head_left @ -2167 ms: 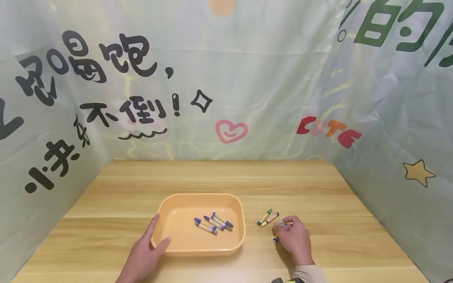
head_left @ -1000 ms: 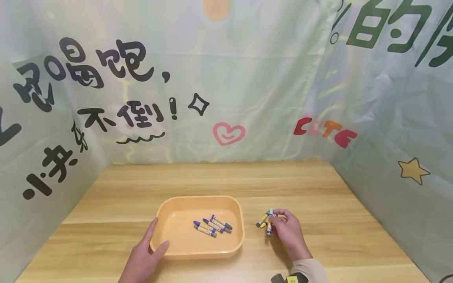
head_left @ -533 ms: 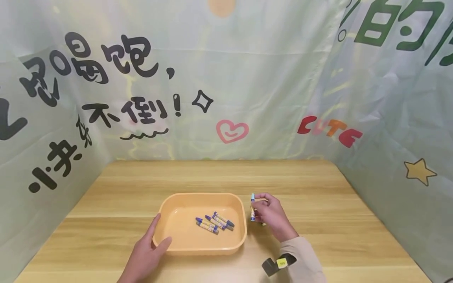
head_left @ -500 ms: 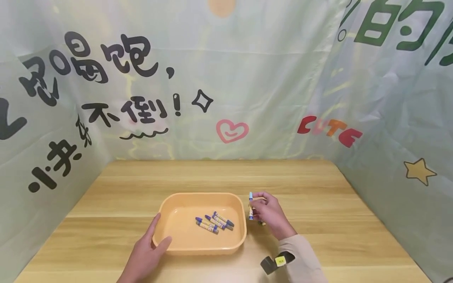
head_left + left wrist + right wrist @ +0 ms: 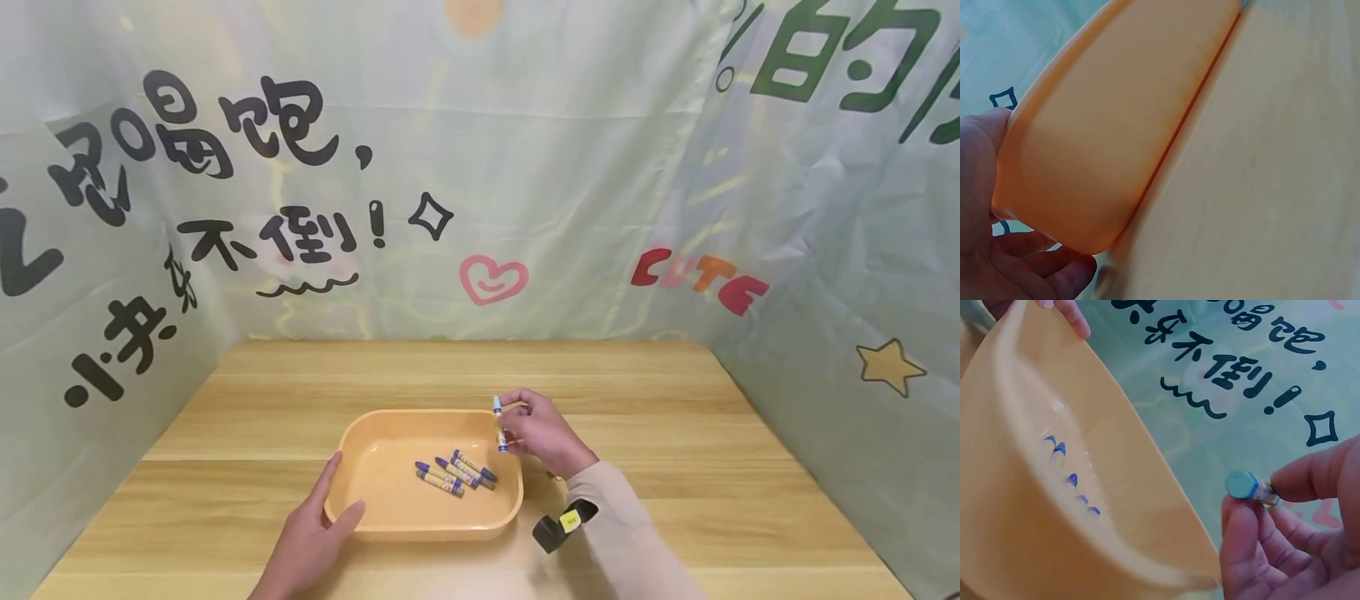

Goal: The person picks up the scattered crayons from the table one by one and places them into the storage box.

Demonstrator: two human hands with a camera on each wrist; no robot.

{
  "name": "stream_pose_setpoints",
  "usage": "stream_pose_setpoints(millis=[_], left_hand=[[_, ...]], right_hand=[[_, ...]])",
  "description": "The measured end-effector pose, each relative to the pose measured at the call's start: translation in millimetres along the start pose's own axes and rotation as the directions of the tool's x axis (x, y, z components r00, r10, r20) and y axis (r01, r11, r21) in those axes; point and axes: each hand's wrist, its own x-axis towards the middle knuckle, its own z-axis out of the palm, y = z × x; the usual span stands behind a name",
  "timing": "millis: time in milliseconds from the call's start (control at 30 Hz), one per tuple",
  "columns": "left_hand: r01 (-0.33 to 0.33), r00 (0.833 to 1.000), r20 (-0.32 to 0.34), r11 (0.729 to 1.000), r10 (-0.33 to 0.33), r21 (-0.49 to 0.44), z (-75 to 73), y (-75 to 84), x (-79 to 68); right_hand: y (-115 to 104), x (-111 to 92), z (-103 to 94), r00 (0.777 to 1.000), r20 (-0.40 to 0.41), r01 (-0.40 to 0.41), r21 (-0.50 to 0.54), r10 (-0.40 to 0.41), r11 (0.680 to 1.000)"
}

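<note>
My right hand [image 5: 547, 433] pinches a light-blue-tipped crayon [image 5: 500, 423] above the right rim of an orange plastic tray [image 5: 375, 512]. In the right wrist view the crayon [image 5: 1244, 486] sits between thumb and fingertips, its flat pale-blue end facing the camera. Inside the tray, right of its middle, several crayons [image 5: 453, 475] with blue-and-yellow wrappers lie in a loose cluster. My left hand [image 5: 307, 529] grips the tray at its left side, thumb over the rim. Fingers of that hand [image 5: 1022, 262] curl round the tray's outer corner in the left wrist view.
Beyond the wooden tabletop [image 5: 645, 392] hangs a printed cloth [image 5: 570, 167], which also encloses both sides. A bit of a crayon [image 5: 553, 477] on the table shows from behind my right wrist. A black strap mount [image 5: 564, 527] sits on that wrist.
My right hand has taken the light blue crayon from the table right of the tray, turned it upright and carried it left and up to the tray's rim. The left hand stays on the tray.
</note>
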Motion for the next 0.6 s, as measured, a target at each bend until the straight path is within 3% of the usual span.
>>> stream_pose_setpoints(millis=[333, 600], left_hand=[[0.002, 1.0, 0.008, 1.0, -0.002, -0.004, 1.1, -0.6, -0.3], [-0.005, 1.0, 0.01, 1.0, 0.005, 0.012, -0.1, 0.3, -0.2]], right_hand=[[-11.7, 19.9, 7.5, 0.977, 0.206, -0.047, -0.054, 0.057, 0.997], [-13.4, 37.2, 25.9, 0.915, 0.386, -0.043, -0.2, 0.119, 0.979]])
